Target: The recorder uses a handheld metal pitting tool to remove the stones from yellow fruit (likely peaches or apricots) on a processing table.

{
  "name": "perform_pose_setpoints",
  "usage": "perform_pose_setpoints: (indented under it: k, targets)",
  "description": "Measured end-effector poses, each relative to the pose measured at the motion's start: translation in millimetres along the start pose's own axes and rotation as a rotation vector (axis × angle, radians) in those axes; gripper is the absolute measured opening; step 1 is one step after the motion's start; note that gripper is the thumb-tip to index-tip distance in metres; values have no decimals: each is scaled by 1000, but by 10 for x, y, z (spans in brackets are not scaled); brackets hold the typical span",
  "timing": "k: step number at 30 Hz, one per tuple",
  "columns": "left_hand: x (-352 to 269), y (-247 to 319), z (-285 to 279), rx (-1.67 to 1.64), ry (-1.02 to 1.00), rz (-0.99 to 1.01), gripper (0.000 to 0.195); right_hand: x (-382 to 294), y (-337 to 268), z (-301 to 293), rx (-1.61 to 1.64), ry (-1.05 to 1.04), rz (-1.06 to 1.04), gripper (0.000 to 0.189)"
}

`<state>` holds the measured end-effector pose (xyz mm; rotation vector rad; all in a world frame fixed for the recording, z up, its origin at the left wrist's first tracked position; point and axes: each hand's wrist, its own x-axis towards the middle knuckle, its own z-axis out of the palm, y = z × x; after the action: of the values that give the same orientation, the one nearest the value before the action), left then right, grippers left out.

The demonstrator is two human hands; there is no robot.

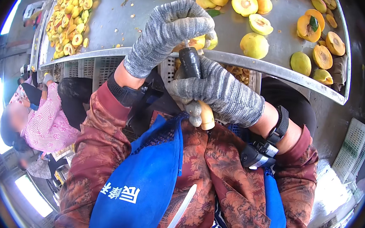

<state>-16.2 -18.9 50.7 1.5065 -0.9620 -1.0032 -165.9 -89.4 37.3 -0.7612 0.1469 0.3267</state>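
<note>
My right hand (219, 89), in a grey striped knit glove, grips a hand tool by its handle (191, 62). The handle is wrapped in black at the upper end, and a tan butt end (206, 115) sticks out below my fingers. A thin metal shank rises from its top towards my left hand (175, 34), gloved alike. That hand is curled over the tool's upper end, so the tip and whatever the fist encloses are hidden. Yellow peaches (197, 42) show just behind its fingers, at the near rim of a metal table (117, 50).
Cut peach halves (70, 17) are heaped at the table's left. Whole peaches (254, 46) and opened halves (323, 57) lie at the right. Plastic crates (104, 69) stand under the near rim. A person in a pink patterned top (52, 120) sits at the left.
</note>
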Motion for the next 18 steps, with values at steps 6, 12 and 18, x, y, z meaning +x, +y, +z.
perform_pose_setpoints:
  k: [6, 12, 18]
  targets:
    - [15, 2, -76, 68, -98, -12, 22, 9, 27, -21, -79, 35, 66, 21]
    - [-41, 87, -11, 62, -63, -54, 23, -44, 34, -51, 175, -154, -5, 28]
    - [-90, 55, 16, -34, -55, -67, 29, -66, 31, -63, 271, -199, 43, 24]
